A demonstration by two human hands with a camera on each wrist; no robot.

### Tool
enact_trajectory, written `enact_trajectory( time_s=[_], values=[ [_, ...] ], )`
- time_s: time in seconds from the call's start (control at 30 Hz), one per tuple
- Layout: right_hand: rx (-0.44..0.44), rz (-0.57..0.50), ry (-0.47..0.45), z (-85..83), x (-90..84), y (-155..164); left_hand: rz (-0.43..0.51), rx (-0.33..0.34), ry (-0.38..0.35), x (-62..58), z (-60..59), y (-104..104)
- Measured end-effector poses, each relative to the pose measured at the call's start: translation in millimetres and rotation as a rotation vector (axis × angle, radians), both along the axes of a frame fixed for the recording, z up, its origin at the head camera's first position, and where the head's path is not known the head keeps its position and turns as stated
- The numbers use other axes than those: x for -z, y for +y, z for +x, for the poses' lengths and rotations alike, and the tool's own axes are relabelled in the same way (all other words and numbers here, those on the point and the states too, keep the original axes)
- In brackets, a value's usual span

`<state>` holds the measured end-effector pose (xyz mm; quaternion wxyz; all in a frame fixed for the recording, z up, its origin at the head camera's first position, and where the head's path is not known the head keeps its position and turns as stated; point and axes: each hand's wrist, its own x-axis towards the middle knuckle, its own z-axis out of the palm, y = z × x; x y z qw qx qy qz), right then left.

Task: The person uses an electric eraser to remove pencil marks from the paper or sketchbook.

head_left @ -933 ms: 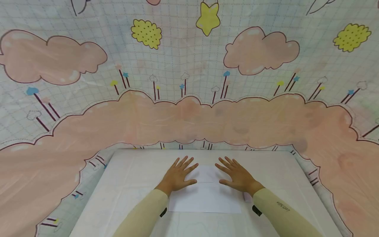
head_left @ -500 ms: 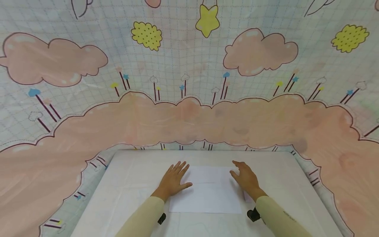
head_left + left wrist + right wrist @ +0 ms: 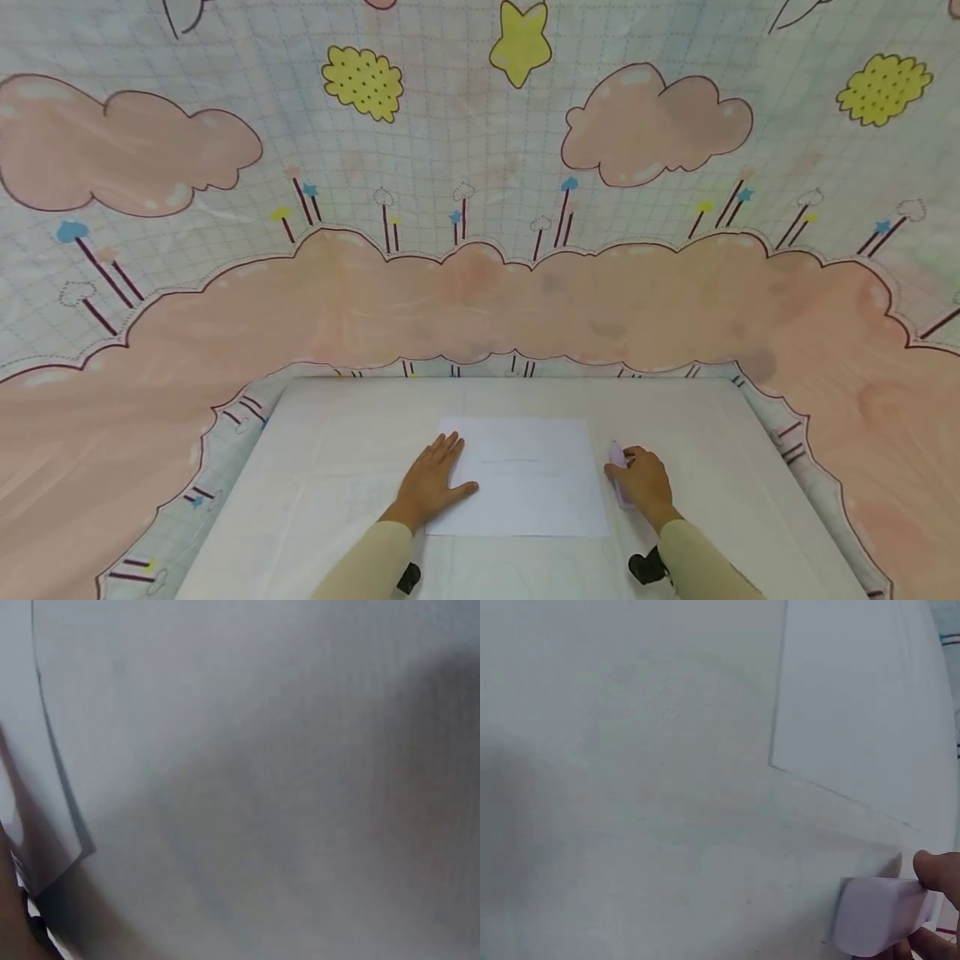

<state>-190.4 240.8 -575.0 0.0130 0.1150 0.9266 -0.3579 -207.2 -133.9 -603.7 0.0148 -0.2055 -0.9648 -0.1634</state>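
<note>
White paper sheet (image 3: pixel 525 475) lies flat on the white desk (image 3: pixel 330 450), near the middle of the near edge, its sides square to the desk's edges. The left hand (image 3: pixel 430 486) rests flat on the sheet's near-left corner, fingers straight and together, thumb spread out across the paper. The right hand (image 3: pixel 643 485) sits just past the sheet's right edge, fingers curled around a small pale pink object (image 3: pixel 618 460); in the right wrist view the same pink object (image 3: pixel 881 915) shows pinched between the thumb (image 3: pixel 937 868) and the fingers beneath it, lying on the desk close to the sheet's near-right corner. What the pink object is cannot be told. A cartoon cloud cloth (image 3: pixel 480 208) hangs behind the desk's far edge
</note>
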Motion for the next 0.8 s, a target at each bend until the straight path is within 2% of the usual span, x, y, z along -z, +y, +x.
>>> enact_trajectory(
  time_s=[0.43,0.8],
  values=[
    [0.046,-0.038,0.03,2.6,6.3,1.6,-0.018,-0.042,-0.025,8.9,8.3,2.9],
    [0.085,-0.086,0.094,2.2,8.4,-0.3,0.017,-0.033,0.016,14.8,16.6,4.9]
  ],
)
